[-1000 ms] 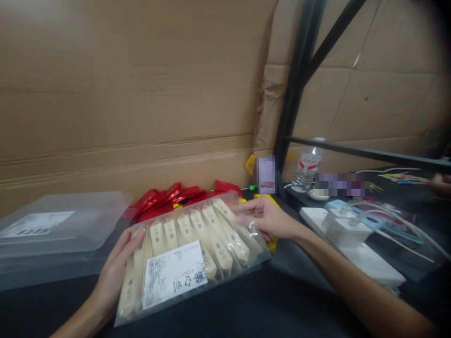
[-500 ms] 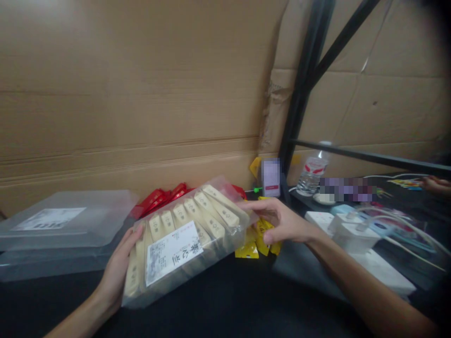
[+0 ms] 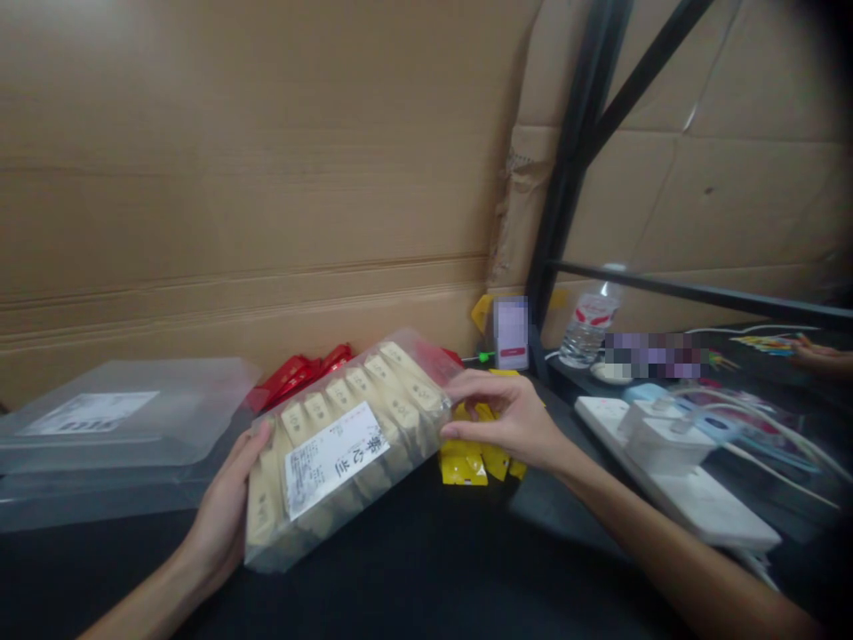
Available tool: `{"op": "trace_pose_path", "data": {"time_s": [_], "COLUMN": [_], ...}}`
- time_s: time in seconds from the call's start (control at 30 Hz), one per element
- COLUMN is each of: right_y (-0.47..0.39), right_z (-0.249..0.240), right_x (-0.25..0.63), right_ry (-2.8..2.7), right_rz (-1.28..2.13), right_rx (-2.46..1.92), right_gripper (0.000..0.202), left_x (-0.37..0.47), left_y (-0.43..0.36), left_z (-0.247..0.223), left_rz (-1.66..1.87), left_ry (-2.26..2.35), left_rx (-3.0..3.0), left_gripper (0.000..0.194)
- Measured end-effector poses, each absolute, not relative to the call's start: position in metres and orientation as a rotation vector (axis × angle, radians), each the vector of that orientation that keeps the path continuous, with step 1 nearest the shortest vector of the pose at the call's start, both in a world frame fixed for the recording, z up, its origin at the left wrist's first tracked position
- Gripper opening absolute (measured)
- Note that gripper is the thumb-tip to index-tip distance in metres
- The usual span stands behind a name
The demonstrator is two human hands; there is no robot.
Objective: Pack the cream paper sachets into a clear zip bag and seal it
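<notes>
A clear plastic box [image 3: 400,498] full of beige wrapped packets is held up at a slant over the black table, its right end higher. A white label [image 3: 337,458] with black characters is stuck on its face. My left hand [image 3: 217,507] grips the left end, thumb on the front and the other fingers hidden behind. At the right end my right hand [image 3: 512,418] pinches the edge between thumb and fingers. Below and behind that hand lie yellow packets [image 3: 465,466]. Red packets [image 3: 290,378] show behind the box.
Two frosted plastic boxes [image 3: 193,418] are stacked at left. A phone [image 3: 511,342] stands by a black metal frame [image 3: 566,187], with a water bottle [image 3: 586,329] beyond. At right are a white power strip [image 3: 720,507] with chargers and cables, and another person's hand [image 3: 825,357].
My right thumb has closed in on the box's right edge, and the hand has moved slightly left. The box's left end has shifted a little up and right.
</notes>
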State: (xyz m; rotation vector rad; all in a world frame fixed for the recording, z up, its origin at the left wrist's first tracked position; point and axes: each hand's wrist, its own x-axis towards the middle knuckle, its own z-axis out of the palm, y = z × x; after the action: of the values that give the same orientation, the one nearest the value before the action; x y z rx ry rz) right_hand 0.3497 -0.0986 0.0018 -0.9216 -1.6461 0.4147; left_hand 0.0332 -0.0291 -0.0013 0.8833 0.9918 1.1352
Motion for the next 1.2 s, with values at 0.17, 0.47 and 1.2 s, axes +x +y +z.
{"op": "trace_pose_path", "data": {"time_s": [0.17, 0.47, 1.2], "right_y": [-0.099, -0.104, -0.093], "right_z": [0.001, 0.009, 0.001], "right_x": [0.35, 0.353, 0.36], "right_ry": [-1.655, -1.684, -1.286], "right_rz": [0.529, 0.728, 0.398], "right_rx": [-0.936, -0.829, -1.093], "right_gripper": [0.045, 0.029, 0.034], "left_x": [0.035, 0.035, 0.032], "left_y": [-0.031, -0.031, -0.031], "left_z": [0.001, 0.005, 0.005], "left_rz": [1.131, 1.123, 1.069], "left_ry": [1.022, 1.032, 1.082], "left_rx": [0.881, 0.915, 0.876], "left_gripper": [0.032, 0.029, 0.037]}}
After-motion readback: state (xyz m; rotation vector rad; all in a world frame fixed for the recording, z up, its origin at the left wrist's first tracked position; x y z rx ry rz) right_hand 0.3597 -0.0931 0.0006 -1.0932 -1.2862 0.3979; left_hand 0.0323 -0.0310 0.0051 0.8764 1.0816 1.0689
